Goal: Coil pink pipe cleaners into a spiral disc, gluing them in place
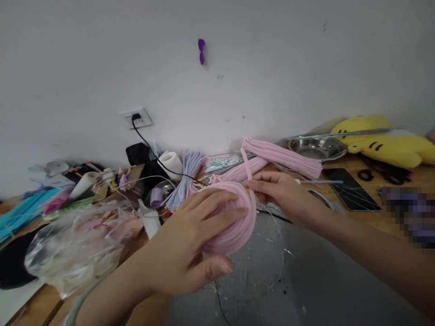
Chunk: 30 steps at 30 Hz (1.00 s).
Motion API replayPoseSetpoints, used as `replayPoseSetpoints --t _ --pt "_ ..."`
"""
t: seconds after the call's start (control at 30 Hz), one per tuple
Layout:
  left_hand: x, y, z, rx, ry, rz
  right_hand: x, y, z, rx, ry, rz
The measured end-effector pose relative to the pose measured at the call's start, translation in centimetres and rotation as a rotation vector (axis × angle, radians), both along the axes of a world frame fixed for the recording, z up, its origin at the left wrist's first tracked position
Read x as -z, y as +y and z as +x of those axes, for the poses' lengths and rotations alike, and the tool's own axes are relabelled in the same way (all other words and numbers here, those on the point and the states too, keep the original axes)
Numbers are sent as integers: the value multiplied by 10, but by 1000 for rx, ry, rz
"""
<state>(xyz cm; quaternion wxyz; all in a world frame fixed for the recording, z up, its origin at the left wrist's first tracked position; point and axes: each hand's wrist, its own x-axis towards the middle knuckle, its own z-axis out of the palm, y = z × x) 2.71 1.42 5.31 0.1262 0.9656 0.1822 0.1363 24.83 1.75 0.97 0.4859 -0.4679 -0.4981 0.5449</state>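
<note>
A round coil of pink pipe cleaner (234,226) sits over the grey mat. My left hand (197,231) holds it, fingers laid across its face and thumb below. My right hand (275,192) pinches at the coil's right edge, where a loose strand of pink pipe cleaner (248,170) stands up past the fingertips. The coil hides the far side of my left hand's grip. Behind it lie bundles of straight pink pipe cleaners (285,158) and a bundle of pale lilac ones (186,174).
Clutter lines the wall: a clear plastic bag (78,249), white rolls (170,164), a metal bowl (317,147), and a yellow plush toy (384,140). A phone (351,189) lies at right. A black cable (159,160) runs from the wall socket (137,118). Thin wire crosses the grey mat (306,276).
</note>
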Motion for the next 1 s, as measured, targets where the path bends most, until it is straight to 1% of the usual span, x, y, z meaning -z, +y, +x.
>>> replayPoseSetpoints --t 0.23,0.33,0.43,0.5,0.57,0.67,0.8,0.9,1.0 --pt "1 0 -2 3 5 -20 0 14 3 -52 -229 129" --pt "1 0 -3 -3 11 -28 -2 19 4 -54 -276 188" --pt "1 1 -3 2 7 -44 -5 23 6 -26 -346 292" --pt "2 2 -2 9 2 -47 -7 25 8 -42 -406 358" --pt "3 3 -1 17 -4 -46 -9 27 9 -110 -424 341" --pt "3 3 -2 27 -3 -58 -9 31 10 -230 -341 231" --pt "1 1 -4 43 7 -37 -7 36 11 -284 -273 192" --pt "0 -3 -6 47 27 -27 -10 37 14 -378 -303 146" --pt "-2 -8 -8 43 55 -28 -16 37 18 -475 -426 136"
